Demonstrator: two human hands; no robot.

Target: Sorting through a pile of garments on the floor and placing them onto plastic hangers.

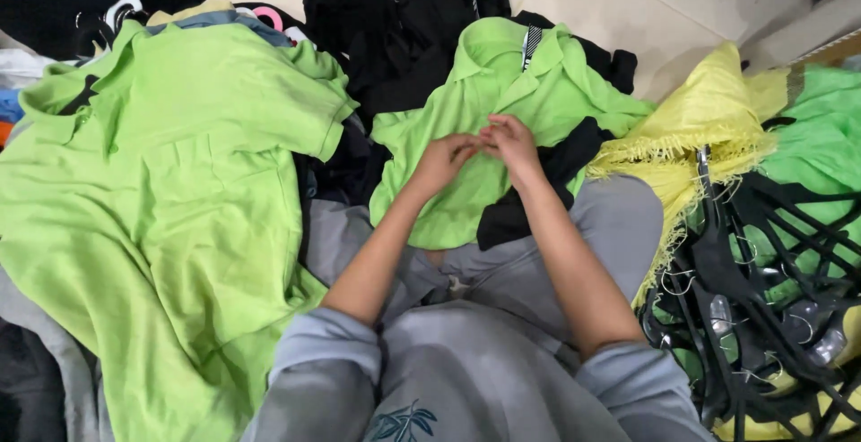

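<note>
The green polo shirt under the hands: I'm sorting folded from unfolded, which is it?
Unfolded: green polo shirt lies spread, collar up, both hands pinching its front.

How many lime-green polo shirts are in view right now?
2. One small polo shirt lies on the lap under both hands, the left hand and the right hand; one large polo shirt is spread at left. More may be buried in the piles.

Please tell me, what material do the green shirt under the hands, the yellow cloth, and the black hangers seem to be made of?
Green polo shirt: soft matte knit, probably cotton or a blend; it creases loosely under the left hand and right hand.
Yellow cloth: thin woven fabric with a frayed fringe.
Black hangers: apparently smooth, slightly glossy plastic, with metal hooks.
</note>
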